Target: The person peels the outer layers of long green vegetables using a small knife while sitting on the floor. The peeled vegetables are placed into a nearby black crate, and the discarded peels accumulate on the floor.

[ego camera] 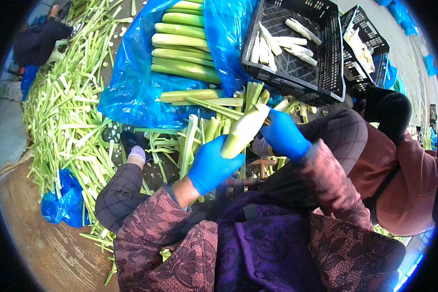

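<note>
My left hand [215,164], in a blue glove, grips the lower green end of a partly peeled water bamboo shoot [245,128]. The shoot slants up to the right, its pale upper part bare. Beside that upper end is my right hand [285,134], also gloved, with curled fingers around a small tool [267,122]; only a thin orange-brown bit shows, so its kind is unclear. Beyond my hands, unpeeled shoots [184,54] lie stacked in an open blue plastic bag [131,84]. Loose green husks [208,129] lie under and ahead of the held shoot.
A black plastic crate [295,82] at the upper right holds several peeled white shoots [268,47]. Behind it stands another crate [381,42] with white shoots. A large husk heap [73,120] covers the left floor. One person [405,182] sits close on my right; another [40,42] is far left.
</note>
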### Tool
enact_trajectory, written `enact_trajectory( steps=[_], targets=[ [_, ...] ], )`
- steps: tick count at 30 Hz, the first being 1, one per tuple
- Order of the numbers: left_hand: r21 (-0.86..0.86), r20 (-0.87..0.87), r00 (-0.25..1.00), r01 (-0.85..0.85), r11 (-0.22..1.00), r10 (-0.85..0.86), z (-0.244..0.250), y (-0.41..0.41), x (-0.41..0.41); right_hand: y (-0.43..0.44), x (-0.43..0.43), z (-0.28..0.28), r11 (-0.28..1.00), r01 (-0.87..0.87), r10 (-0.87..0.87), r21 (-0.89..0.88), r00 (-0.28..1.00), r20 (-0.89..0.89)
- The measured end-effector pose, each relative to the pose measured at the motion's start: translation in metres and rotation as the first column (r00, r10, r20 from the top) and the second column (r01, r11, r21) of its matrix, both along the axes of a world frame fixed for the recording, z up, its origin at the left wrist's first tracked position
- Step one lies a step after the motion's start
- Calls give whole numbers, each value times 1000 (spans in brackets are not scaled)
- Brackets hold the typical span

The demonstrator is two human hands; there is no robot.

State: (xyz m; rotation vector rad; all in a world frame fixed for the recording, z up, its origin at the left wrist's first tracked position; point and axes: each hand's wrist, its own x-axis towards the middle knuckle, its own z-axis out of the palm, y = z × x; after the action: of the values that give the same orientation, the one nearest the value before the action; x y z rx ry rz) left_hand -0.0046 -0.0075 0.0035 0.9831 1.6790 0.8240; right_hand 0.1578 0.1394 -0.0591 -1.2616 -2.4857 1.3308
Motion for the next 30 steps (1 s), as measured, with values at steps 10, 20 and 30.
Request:
enact_trajectory(
  steps=[10, 20, 30],
  targets=[
    [-326, 510, 835, -34, 945, 206, -5, 3, -15, -8, -3, 60, 619, 145, -411, -772, 898, -160],
    [-310, 830, 522, 141, 940, 196, 4, 10, 8, -12, -5, 61, 513, 305, -611, -802, 786, -92],
    [-18, 430, 892, -148, 989, 142, 5, 17, 21, -9, 5, 55, 442, 298, -670, -846, 737, -90]
  ],
)
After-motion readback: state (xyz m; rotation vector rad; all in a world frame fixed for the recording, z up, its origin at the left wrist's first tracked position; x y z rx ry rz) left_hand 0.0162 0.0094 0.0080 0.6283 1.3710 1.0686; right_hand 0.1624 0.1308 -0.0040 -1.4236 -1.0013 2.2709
